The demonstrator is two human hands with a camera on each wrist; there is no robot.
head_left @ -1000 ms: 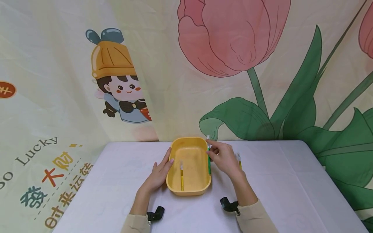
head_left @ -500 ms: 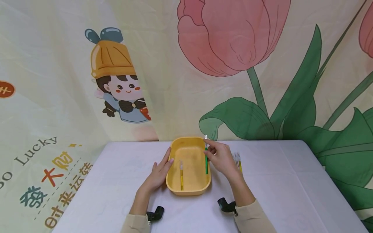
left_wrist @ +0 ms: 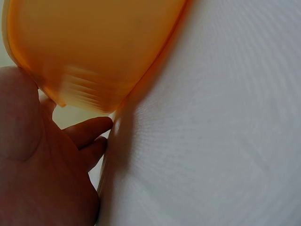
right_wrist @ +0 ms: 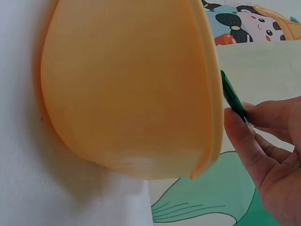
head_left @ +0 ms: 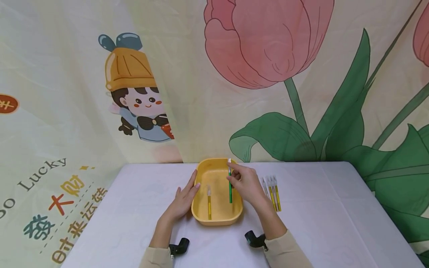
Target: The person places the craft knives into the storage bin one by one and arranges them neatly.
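A slim green pen-like stick (head_left: 230, 191) with a pale end hangs over the right part of the yellow tray (head_left: 218, 222). My right hand (head_left: 246, 182) pinches it near its upper end between thumb and fingers; in the right wrist view only a short green length shows past the fingertips. My left hand (head_left: 182, 201) holds the tray's left side, thumb at the rim and fingers along the outer wall. Inside the tray lies a yellow pen-like stick (head_left: 209, 206) with a pale tip.
Several similar yellow sticks (head_left: 273, 193) with pale tips lie side by side on the white tablecloth (head_left: 321, 223), right of the tray and partly behind my right wrist. A printed backdrop (head_left: 187, 74) hangs at the table's far edge.
My right hand has carried the green stick left, from the tray's right rim to over its inside. More yellow sticks on the cloth have come into sight. The left hand stays put.
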